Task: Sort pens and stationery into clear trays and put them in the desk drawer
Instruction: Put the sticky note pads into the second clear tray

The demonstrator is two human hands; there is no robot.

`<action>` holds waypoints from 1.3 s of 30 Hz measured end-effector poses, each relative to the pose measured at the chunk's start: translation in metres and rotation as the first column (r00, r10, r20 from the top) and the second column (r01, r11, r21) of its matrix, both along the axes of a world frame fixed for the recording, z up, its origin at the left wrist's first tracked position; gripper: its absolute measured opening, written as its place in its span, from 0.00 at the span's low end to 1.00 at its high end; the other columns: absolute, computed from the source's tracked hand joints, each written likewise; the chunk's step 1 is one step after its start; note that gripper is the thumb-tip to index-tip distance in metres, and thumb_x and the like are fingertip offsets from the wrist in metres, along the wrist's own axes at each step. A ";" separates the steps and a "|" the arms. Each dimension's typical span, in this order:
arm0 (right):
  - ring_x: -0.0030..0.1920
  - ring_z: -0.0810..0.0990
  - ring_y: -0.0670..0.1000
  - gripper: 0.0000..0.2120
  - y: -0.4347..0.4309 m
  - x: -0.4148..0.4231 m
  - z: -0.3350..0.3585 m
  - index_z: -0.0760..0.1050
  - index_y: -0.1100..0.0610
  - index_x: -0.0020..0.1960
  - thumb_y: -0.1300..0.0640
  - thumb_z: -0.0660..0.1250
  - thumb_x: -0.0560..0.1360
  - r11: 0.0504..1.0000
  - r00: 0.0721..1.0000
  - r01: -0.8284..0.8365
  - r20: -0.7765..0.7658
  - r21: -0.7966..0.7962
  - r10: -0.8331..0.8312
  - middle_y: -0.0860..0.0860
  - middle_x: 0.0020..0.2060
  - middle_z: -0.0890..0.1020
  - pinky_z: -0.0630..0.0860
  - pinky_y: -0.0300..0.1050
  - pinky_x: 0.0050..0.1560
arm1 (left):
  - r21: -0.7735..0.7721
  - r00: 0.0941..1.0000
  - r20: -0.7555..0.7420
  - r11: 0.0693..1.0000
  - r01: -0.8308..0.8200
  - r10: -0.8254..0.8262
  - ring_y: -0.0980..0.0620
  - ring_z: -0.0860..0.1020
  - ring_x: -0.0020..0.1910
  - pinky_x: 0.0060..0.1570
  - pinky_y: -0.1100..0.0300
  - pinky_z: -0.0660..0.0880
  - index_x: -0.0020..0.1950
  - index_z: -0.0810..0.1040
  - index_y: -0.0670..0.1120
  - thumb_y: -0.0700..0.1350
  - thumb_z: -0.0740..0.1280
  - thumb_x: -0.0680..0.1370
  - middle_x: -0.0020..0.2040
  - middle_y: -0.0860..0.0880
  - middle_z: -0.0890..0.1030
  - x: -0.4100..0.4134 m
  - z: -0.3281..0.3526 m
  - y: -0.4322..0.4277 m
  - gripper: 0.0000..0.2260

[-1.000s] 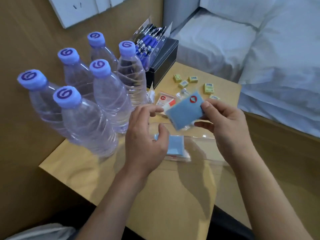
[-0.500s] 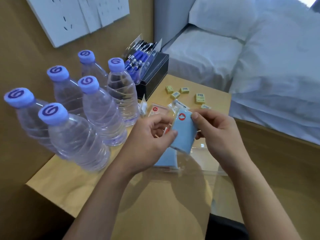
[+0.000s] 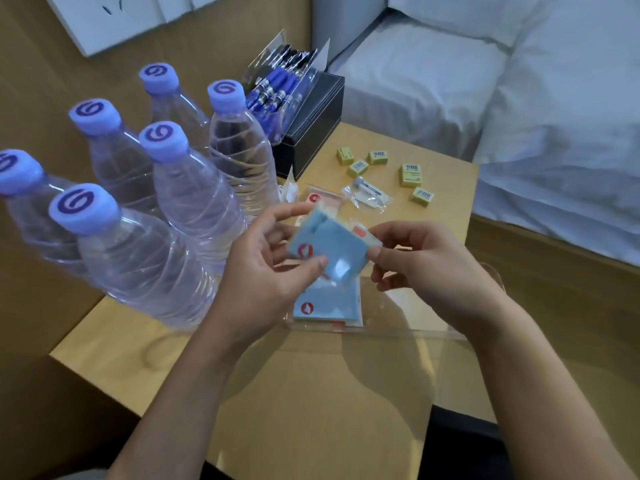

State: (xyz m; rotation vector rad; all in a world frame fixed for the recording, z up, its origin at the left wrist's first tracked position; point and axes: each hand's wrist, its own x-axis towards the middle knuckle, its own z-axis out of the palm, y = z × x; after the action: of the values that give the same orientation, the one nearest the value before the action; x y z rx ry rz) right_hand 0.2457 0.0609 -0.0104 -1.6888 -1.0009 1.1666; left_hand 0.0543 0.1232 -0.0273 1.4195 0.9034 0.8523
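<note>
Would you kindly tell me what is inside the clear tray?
A flat blue packet lies in the clear tray, pale edges peeking from beneath it. The held packet, left hand and right hand cover the tray's far part.

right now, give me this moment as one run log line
left hand: pinches blue packet | right hand: pinches its corner | clear tray: holds second blue packet | step: not yet placed
</note>
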 end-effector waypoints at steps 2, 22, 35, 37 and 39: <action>0.38 0.79 0.51 0.06 -0.001 0.004 -0.001 0.82 0.61 0.53 0.64 0.67 0.79 0.997 0.999 -0.026 -0.040 -0.076 0.023 0.58 0.42 0.80 0.80 0.46 0.41 | 0.001 0.999 0.035 1.000 -0.031 0.031 0.42 0.83 0.52 0.49 0.47 0.83 0.61 0.79 0.49 0.41 0.72 0.71 0.48 0.45 0.83 -0.004 -0.001 0.003 0.18; 0.34 0.78 0.47 0.13 -0.002 -0.019 -0.028 0.72 0.52 0.37 0.52 0.75 0.72 1.000 0.832 -0.005 0.555 0.030 -0.013 0.47 0.31 0.80 0.77 0.49 0.37 | 0.300 0.893 -0.444 0.951 0.073 0.071 0.62 0.73 0.57 0.52 0.62 0.75 0.46 0.79 0.55 0.38 0.70 0.75 0.55 0.59 0.74 -0.004 -0.028 0.004 0.11; 0.41 0.77 0.42 0.08 0.005 0.012 -0.021 0.80 0.53 0.44 0.60 0.65 0.78 0.933 0.767 0.182 0.550 0.311 -0.332 0.44 0.38 0.81 0.69 0.31 0.38 | 0.234 0.819 -0.574 0.957 0.168 -0.004 0.60 0.72 0.56 0.50 0.59 0.74 0.51 0.80 0.56 0.44 0.67 0.78 0.53 0.59 0.73 0.004 -0.033 0.001 0.07; 0.49 0.76 0.40 0.10 0.006 0.013 -0.024 0.82 0.51 0.50 0.59 0.63 0.79 0.965 0.781 0.097 0.583 0.242 -0.225 0.43 0.45 0.82 0.71 0.31 0.48 | 0.246 0.817 -0.577 0.956 0.158 0.013 0.60 0.73 0.55 0.51 0.59 0.74 0.50 0.80 0.55 0.44 0.67 0.78 0.52 0.58 0.73 0.005 -0.033 0.000 0.06; 0.56 0.76 0.45 0.14 0.008 0.010 -0.026 0.83 0.50 0.53 0.54 0.58 0.80 0.986 0.764 -0.020 0.639 0.163 -0.090 0.44 0.51 0.83 0.71 0.45 0.61 | 0.248 0.814 -0.580 0.957 0.149 0.024 0.60 0.73 0.55 0.51 0.58 0.75 0.50 0.79 0.55 0.45 0.67 0.78 0.52 0.58 0.73 0.007 -0.033 -0.001 0.05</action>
State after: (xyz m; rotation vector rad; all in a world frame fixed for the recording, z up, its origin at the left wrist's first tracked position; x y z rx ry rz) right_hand 0.2558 0.0687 -0.0363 -2.0099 -1.4238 0.4321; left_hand 0.0609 0.1220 -0.0605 2.0128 1.2126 0.5039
